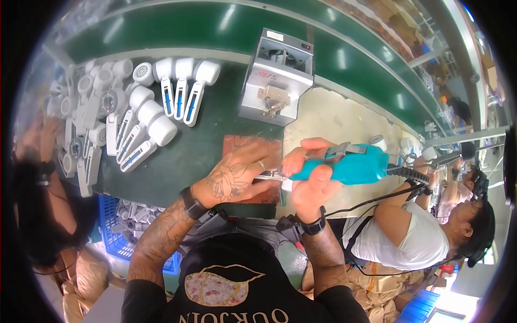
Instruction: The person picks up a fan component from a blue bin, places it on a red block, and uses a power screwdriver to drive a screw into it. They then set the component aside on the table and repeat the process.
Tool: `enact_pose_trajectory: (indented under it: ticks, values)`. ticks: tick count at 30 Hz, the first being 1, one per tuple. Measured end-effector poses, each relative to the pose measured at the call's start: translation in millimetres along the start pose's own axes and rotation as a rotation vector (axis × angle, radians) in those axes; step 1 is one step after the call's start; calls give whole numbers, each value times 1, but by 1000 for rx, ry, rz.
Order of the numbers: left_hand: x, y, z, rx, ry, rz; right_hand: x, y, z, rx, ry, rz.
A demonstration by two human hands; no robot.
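Right hand [308, 195] wrapped round teal electric screwdriver [363, 164], left hand [234, 175] pinching small pale part [267, 175] over reddish mat [237, 144], handheld fans [162, 131] far left

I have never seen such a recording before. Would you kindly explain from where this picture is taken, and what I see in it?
There is no robot: these are a person's bare hands, seen from a head-worn fisheye camera looking down, so straight edges bend. The right hand grips a teal tool with a black cord. The left hand is over a reddish mat, its fingers at a small pale part, mostly hidden. On the green table lie many pale round-headed handheld pieces, to the left; a grey box-shaped machine stands behind.
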State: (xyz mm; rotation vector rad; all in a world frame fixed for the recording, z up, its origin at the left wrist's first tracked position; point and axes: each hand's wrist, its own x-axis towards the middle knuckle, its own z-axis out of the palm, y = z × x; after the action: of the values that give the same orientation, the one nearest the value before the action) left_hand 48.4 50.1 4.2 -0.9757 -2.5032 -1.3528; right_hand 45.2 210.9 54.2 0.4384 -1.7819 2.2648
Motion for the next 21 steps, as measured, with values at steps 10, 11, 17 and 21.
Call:
enact_pose_trajectory:
  ticks: [10,11,17,21]
  values:
    - [9,-12,-3,66,-72,-113,49,-6,4,-14,64,-78]
    - [13,-4,-9,100,-59,-90,57,-2,6,-13,57,-84]
    - [2,-14,-5,141,42,-21,100,31,24,-288,-20,-233]
    - [1,-9,-3,147,124,-24,109,43,37,-241,-33,-234]
